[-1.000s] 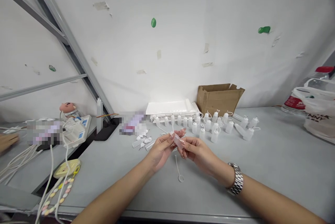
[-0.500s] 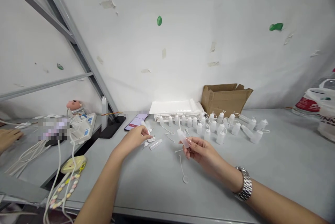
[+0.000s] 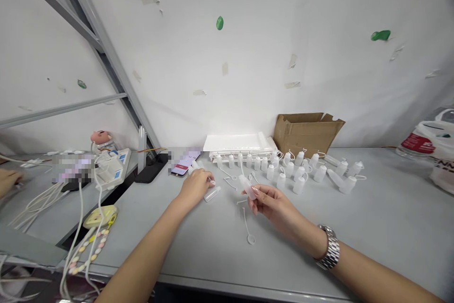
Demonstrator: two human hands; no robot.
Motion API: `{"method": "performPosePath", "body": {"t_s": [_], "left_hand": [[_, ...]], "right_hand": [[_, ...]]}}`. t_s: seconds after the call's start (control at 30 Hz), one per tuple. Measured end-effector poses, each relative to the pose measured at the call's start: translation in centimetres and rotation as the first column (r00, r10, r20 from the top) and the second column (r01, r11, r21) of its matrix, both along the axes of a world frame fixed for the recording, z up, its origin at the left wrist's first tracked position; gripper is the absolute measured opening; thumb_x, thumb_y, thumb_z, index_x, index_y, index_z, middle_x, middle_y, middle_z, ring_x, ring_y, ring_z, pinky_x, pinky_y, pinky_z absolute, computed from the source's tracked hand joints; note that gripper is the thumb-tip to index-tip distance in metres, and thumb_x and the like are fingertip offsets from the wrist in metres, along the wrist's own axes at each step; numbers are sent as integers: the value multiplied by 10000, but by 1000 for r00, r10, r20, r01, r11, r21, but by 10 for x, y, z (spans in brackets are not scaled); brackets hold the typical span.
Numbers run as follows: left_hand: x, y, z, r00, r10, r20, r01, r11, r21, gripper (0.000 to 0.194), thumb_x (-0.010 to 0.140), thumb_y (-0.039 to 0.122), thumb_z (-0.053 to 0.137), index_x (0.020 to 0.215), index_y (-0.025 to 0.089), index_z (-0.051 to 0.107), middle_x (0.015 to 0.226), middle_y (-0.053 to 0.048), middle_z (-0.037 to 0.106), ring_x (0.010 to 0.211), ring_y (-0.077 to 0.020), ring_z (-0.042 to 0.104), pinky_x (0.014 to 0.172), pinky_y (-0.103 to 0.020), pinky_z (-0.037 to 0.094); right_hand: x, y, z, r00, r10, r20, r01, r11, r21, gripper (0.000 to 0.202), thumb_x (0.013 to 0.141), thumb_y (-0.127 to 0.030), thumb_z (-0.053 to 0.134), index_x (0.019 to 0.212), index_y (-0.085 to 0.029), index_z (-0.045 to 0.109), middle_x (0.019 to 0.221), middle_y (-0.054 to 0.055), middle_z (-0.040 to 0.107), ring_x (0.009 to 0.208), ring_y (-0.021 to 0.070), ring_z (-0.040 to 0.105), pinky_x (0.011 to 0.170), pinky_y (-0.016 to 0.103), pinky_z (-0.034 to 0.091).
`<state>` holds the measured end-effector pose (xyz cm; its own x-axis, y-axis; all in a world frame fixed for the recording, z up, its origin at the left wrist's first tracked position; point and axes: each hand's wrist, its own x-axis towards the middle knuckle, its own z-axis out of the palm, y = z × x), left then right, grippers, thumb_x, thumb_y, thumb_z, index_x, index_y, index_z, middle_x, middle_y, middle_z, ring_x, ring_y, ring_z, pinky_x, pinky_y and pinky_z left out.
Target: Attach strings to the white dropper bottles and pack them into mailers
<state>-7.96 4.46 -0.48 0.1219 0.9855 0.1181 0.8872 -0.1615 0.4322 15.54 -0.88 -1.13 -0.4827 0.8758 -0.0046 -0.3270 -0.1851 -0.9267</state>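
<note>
My right hand pinches a small translucent squeeze bottle between thumb and fingers, tilted, with a thin white strap sticking up at its mouth. To the left, my left hand is closed over small white plastic pieces on the desk; a bit of white shows at its fingertips, but what it grips is largely hidden. A clear plastic tube lies beside those fingers. Below the held bottle lies a white ring strap, and more looped straps lie farther back.
Several capped small bottles stand in rows toward the back right. Behind them are a white tray stack and an open cardboard box. A phone lies beyond my left hand. Cables and another person's hand are at far left.
My left hand has moved slightly right, and its fingers have curled in over the small white pieces. My right hand still holds the bottle in nearly the same place.
</note>
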Motion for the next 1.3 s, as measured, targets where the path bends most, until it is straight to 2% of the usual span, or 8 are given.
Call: {"method": "performPosePath", "body": {"t_s": [0.4,0.47,0.53,0.63,0.87,1.03,1.17,1.3], "left_hand": [[14,3,0,966,-69,251,54,996,65,191,766,381,556,829,210,614,952,-82,658,961,-255,565,802,-356,402],[18,1,4,880,-114,462,129,992,-2,221,768,402,565,844,196,589,928,-85,680,915,-228,606,760,-323,429],[21,-2,7,716,-121,687,232,970,-71,245,738,404,616,832,182,572,860,-82,697,841,-210,639,701,-294,441],[29,-9,12,554,-74,829,319,939,-129,258,690,379,682,815,166,605,806,-69,698,713,-184,648,593,-260,431],[41,-20,13,519,-32,854,275,952,-131,192,608,302,746,754,180,714,808,-63,706,633,-151,584,539,-251,414],[44,-24,14,505,-2,863,200,973,-115,187,543,272,781,678,180,690,877,-64,717,778,-196,603,572,-252,422],[51,-30,12,378,56,924,186,973,-134,209,541,259,789,706,176,690,869,-55,720,874,-215,616,801,-321,441],[56,-33,8,268,96,959,202,967,-153,218,559,253,789,739,181,690,911,-59,720,950,-227,612,904,-359,392]], "right_hand": [[1,1,-2,1000,-19,19,19,1000,-16,307,774,-452,619,789,-146,636,622,-9,569,551,89,485,586,251,376],[0,2,-4,998,-36,53,36,999,-4,327,772,-467,614,804,-142,639,625,-6,572,549,92,489,582,254,380],[-1,3,-6,993,-67,98,65,998,16,339,765,-481,614,806,-144,637,633,-3,579,558,98,500,580,258,387],[-3,3,-7,976,-124,181,113,991,68,357,734,-509,627,778,-154,624,633,-4,586,557,106,510,582,268,401],[-5,-1,-1,921,-220,322,169,969,178,366,684,-525,654,761,-171,602,657,-8,603,595,127,554,622,293,436],[-7,-4,-4,890,-251,380,154,951,268,330,721,-501,636,784,-178,600,682,8,631,649,149,574,635,292,434],[-6,-7,-5,851,-330,409,179,914,364,263,761,-454,614,799,-195,583,687,4,623,652,153,559,636,295,430],[-5,-11,-4,768,-486,418,218,811,543,190,772,-395,618,795,-213,568,703,5,588,667,163,540,641,303,434]]}}
